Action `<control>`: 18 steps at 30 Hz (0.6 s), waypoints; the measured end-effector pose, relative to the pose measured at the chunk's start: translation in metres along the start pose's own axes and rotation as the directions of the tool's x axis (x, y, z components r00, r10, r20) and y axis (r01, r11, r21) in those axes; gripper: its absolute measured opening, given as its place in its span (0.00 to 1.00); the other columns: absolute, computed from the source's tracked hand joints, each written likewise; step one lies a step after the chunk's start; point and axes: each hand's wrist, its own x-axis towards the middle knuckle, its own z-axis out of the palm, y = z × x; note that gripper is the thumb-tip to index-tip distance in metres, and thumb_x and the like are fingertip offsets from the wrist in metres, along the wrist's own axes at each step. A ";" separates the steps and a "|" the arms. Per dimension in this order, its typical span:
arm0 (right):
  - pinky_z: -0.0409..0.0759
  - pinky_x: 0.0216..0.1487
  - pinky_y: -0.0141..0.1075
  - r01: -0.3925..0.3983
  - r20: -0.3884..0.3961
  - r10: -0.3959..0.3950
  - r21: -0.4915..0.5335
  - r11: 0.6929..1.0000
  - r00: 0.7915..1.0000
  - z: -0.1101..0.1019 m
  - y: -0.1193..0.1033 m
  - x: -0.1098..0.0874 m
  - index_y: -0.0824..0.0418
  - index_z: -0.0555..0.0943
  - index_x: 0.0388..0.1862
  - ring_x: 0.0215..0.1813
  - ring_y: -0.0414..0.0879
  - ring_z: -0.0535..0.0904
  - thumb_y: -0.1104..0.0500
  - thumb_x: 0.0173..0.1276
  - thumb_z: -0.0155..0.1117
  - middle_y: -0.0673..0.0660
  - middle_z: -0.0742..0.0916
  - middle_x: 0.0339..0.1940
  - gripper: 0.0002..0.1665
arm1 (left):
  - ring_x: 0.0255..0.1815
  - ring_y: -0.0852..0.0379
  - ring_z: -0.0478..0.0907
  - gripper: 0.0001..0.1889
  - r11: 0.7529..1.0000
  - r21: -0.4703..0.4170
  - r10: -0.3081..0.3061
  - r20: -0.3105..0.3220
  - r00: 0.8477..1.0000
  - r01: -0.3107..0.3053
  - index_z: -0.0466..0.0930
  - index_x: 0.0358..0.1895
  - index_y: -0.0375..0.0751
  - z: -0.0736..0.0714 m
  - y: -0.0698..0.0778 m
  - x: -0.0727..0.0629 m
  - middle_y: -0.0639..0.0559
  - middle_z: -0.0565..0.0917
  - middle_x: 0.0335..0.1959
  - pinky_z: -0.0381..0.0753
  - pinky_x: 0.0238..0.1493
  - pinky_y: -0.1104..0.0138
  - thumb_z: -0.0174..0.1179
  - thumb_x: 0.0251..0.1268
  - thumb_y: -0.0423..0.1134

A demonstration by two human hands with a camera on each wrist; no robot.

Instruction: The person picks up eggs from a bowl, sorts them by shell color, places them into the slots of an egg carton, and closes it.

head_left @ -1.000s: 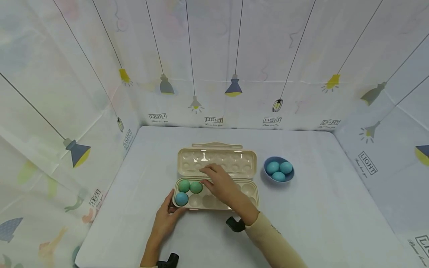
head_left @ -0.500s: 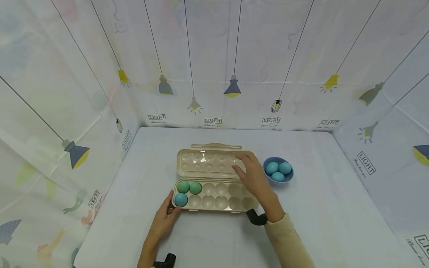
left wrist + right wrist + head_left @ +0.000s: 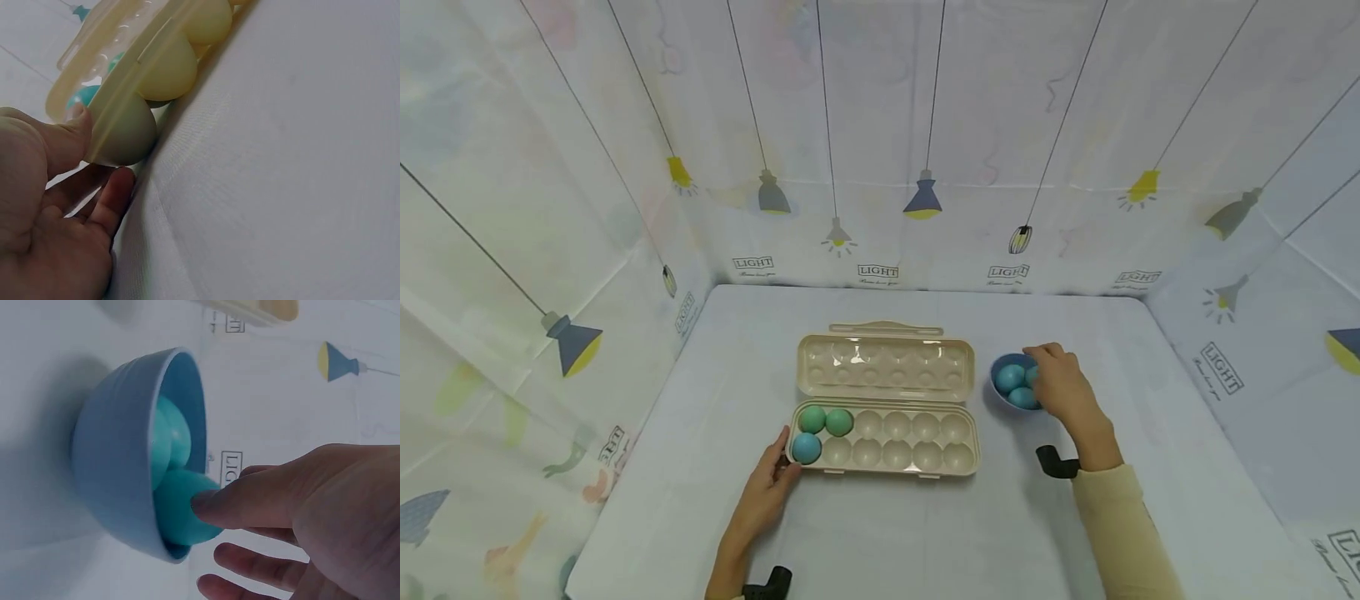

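A beige egg carton [image 3: 886, 390] lies with its lid folded back. Two green eggs [image 3: 839, 422] sit at the left of its back row, and a blue egg [image 3: 807, 448] fills the front left cup. My left hand [image 3: 763, 498] grips the carton's left end, thumb on the rim [image 3: 80, 122] and fingers beneath. To the right stands a blue bowl [image 3: 115, 450] of blue eggs. Over its right side, my right hand [image 3: 1067, 392] pinches one blue egg [image 3: 182, 506], thumb on its near face and the opposing fingers partly hidden. Two other blue eggs [image 3: 172, 434] lie deeper in the bowl.
The white table [image 3: 880, 542] is backed by a white curtain [image 3: 880, 100] printed with lamps, which also hangs along both sides. Black wrist mounts [image 3: 1057, 462] sit on both wrists.
My right hand has moved right from above the carton to the bowl and now grasps an egg there. My left hand stays at the carton's left end.
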 end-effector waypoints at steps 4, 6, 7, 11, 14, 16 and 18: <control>0.75 0.55 0.65 -0.023 0.085 0.023 -0.004 1.000 0.996 0.007 0.021 0.001 0.70 0.70 0.70 0.62 0.73 0.66 0.73 0.65 0.53 0.75 0.70 0.66 0.31 | 0.51 0.68 0.74 0.35 1.000 -0.024 -0.003 -0.021 1.000 0.002 0.59 0.78 0.41 -0.001 0.000 -0.001 0.44 0.78 0.62 0.77 0.51 0.76 0.61 0.72 0.39; 0.74 0.57 0.66 -0.027 0.092 0.027 -0.003 1.000 0.995 0.010 0.027 0.001 0.70 0.69 0.70 0.63 0.73 0.66 0.72 0.65 0.55 0.75 0.70 0.66 0.32 | 0.53 0.68 0.76 0.35 0.998 -0.067 -0.005 -0.022 1.000 0.003 0.59 0.78 0.41 -0.001 0.001 -0.001 0.42 0.77 0.64 0.78 0.53 0.77 0.62 0.71 0.40; 0.74 0.58 0.66 -0.027 0.090 0.027 -0.006 1.000 0.996 0.012 0.029 0.000 0.70 0.69 0.70 0.63 0.73 0.66 0.72 0.65 0.56 0.76 0.70 0.66 0.32 | 0.54 0.67 0.77 0.35 0.995 -0.096 -0.004 -0.020 1.000 0.002 0.60 0.77 0.40 -0.001 0.001 -0.001 0.41 0.77 0.65 0.78 0.53 0.77 0.62 0.71 0.39; 0.74 0.58 0.66 -0.022 0.072 0.023 -0.013 1.000 0.997 0.016 0.035 0.000 0.70 0.70 0.69 0.63 0.72 0.66 0.72 0.65 0.57 0.75 0.71 0.65 0.32 | 0.56 0.64 0.78 0.34 0.980 -0.198 0.002 -0.028 1.000 -0.007 0.60 0.74 0.34 0.001 -0.001 0.001 0.35 0.76 0.65 0.78 0.53 0.78 0.63 0.70 0.36; 0.73 0.59 0.66 -0.016 0.062 0.017 -0.017 1.000 0.998 0.017 0.037 0.001 0.70 0.70 0.69 0.62 0.71 0.66 0.72 0.66 0.59 0.75 0.72 0.65 0.31 | 0.55 0.64 0.78 0.32 0.973 -0.229 -0.014 -0.052 0.999 0.002 0.61 0.71 0.31 0.003 -0.002 0.001 0.33 0.76 0.65 0.79 0.52 0.79 0.64 0.68 0.35; 0.73 0.60 0.65 -0.010 0.059 0.012 -0.024 1.000 0.998 0.018 0.038 0.002 0.69 0.70 0.69 0.62 0.71 0.66 0.71 0.66 0.60 0.74 0.73 0.65 0.30 | 0.54 0.64 0.79 0.32 0.973 -0.232 -0.023 -0.071 0.997 0.006 0.62 0.70 0.31 0.004 -0.003 0.001 0.33 0.77 0.64 0.79 0.51 0.79 0.65 0.67 0.34; 0.73 0.60 0.65 0.004 0.049 -0.003 -0.029 1.000 0.999 0.018 0.040 0.002 0.69 0.71 0.68 0.62 0.70 0.67 0.71 0.66 0.62 0.74 0.73 0.64 0.30 | 0.53 0.65 0.79 0.32 0.971 -0.240 -0.039 -0.086 0.996 0.017 0.64 0.69 0.32 0.004 -0.003 0.001 0.34 0.78 0.63 0.79 0.51 0.78 0.66 0.66 0.34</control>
